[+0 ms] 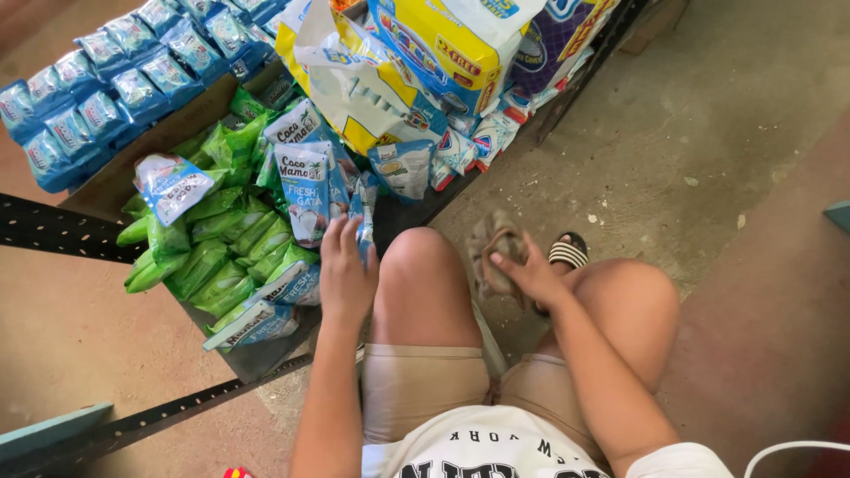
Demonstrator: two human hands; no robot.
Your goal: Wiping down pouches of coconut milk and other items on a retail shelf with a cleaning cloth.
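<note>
While the person squats on the concrete floor (708,115), the left hand (343,274) reaches forward, fingers spread on a small blue-and-white sachet (363,212) at the near edge of the cardboard box (115,177) of green packets (212,265). Most packets already lie stacked. The right hand (522,274), resting between the knees, grips a crumpled grey rag (491,252).

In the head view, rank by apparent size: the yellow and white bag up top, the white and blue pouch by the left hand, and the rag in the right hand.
1. Yellow and white bag
2. White and blue pouch
3. Rag, about the pouch's size; unsure.
</note>
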